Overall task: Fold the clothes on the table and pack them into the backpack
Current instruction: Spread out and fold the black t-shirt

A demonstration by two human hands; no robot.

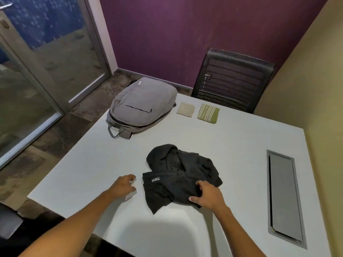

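Far left, past the table edge, you have a glass door and patterned floor. Your left hand reaches over the bare white table just left of the crumpled garment, its fingers loosely curled with nothing in them; whether the fingertips touch the tabletop you cannot tell. At the far left corner of the table lies the grey backpack, flat on its back with the front pocket zip facing up and its carry handle pointing toward you; whether the main compartment is open you cannot tell. In the near middle sits the black hooded garment, unfolded and bunched, hood toward the far side, a small label showing on its near left part. Your right hand grips a fold at its near right edge, thumb and fingers curled into the cloth. Farther back, just right of the backpack, lie a folded beige cloth and beside it a folded green striped cloth, apart from each other. Behind them stands a black mesh chair. Along the right of the table is a grey cable hatch, closed.
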